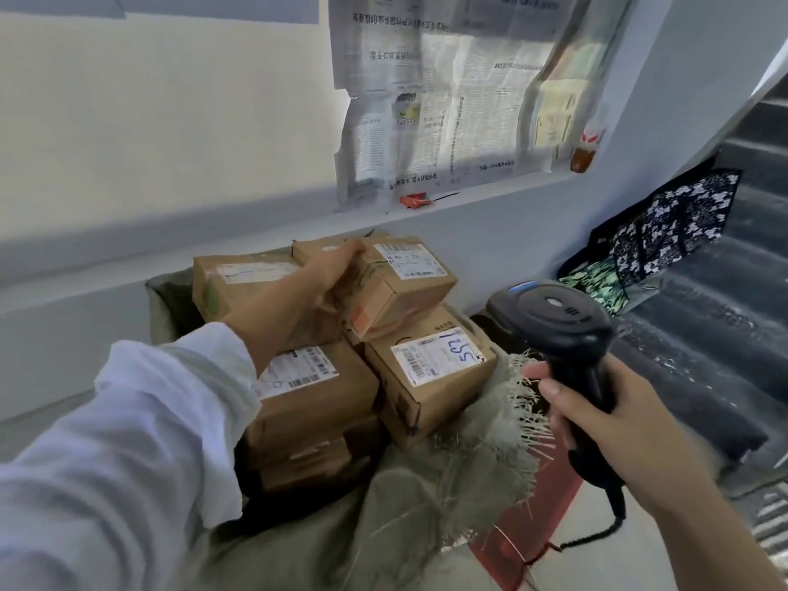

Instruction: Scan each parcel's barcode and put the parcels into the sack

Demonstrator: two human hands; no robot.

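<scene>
Left hand (pixel 337 270), white sleeve (pixel 128 441) pushed up, is gripping the small brown cardboard parcel (pixel 401 283) by its left end, fingers curled over the top. The parcel is sitting on top of the stack near the far edge of the grey-green woven sack (pixel 469 454), white label face up, lying skewed to the boxes below. Right hand (pixel 618 424) is clenching the handle of the black handheld barcode scanner (pixel 567 334); its long axis is running from lower right up to the head, which is pointing toward the stack. A brown box with a blue handwritten number (pixel 430 377) is lying at the sack's frayed right edge.
</scene>
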